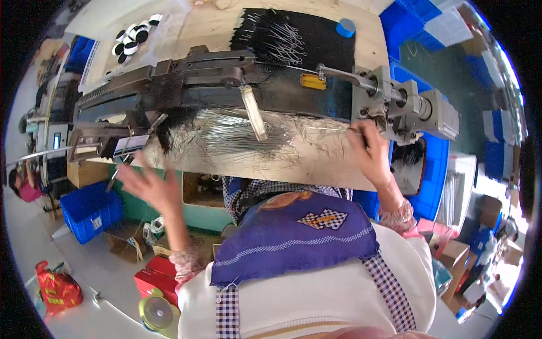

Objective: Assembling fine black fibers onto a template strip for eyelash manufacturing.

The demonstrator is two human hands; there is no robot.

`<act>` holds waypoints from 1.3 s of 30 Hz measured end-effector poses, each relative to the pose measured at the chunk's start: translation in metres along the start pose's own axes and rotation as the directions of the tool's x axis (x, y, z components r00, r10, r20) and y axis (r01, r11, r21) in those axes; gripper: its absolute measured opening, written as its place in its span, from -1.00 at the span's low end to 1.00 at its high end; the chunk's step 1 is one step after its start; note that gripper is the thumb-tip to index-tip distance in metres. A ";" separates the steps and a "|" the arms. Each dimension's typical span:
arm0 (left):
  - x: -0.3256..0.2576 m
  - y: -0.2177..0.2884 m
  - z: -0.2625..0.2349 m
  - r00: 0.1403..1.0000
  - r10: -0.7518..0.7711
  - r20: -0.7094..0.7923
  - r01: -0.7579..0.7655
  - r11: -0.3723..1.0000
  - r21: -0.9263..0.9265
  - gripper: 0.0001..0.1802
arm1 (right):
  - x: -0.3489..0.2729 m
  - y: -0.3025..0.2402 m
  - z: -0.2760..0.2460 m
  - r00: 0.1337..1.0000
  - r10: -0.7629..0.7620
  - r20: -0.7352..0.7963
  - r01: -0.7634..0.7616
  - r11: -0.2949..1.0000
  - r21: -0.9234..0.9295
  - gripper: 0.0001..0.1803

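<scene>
Right hand (370, 150) is pinching a thin wire (330, 129) by the machine (226, 85); left hand (148, 183) is hovering open, blurred, off the counter (316, 164) edge near wire pile (237, 133).

- workbench (316, 164): pale bare wood, matt, scuffed and scratched near its front edge
- machine (226, 85): dark metal, dull and oily-looking; its cylinder block (418, 107) at the right end is light grey metal with a soft sheen
- wires (237, 133): thin, bright, shiny metal
- apron (293, 237): blue woven cloth, matt
- crate (90, 209): smooth blue plastic
</scene>
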State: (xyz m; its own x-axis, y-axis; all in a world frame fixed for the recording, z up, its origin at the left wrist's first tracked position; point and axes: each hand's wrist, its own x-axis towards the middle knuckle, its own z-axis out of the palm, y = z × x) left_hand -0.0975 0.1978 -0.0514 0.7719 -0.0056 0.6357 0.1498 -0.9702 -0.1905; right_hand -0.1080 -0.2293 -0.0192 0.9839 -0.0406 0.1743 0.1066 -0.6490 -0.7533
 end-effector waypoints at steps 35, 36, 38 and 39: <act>0.104 0.154 -0.110 0.687 0.490 0.537 0.554 -0.831 0.050 -0.81 | 0.124 -0.073 0.012 0.734 -0.581 0.351 0.678 0.611 -0.408 -0.73; 0.112 0.137 -0.106 0.602 0.571 0.558 0.624 -0.773 0.117 -0.86 | 0.128 -0.075 0.014 0.734 -0.580 0.354 0.677 0.581 -0.451 -0.73; 0.120 0.104 -0.088 0.627 0.602 0.495 0.505 -0.798 0.330 -0.86 | 0.125 -0.069 0.017 0.736 -0.600 0.313 0.670 0.576 -0.469 -0.78; 0.122 0.093 -0.080 0.638 0.601 0.481 0.224 -0.743 0.631 -0.80 | 0.123 -0.066 0.016 0.735 -0.602 0.314 0.674 0.595 -0.438 -0.80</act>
State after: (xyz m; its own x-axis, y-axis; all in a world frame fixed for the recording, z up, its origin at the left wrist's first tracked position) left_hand -0.0390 0.0874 0.0684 0.8800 -0.4699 -0.0686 0.4512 0.8724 -0.1882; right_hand 0.0082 -0.1797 0.0418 0.7036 0.5989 0.3824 0.6638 -0.7460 -0.0530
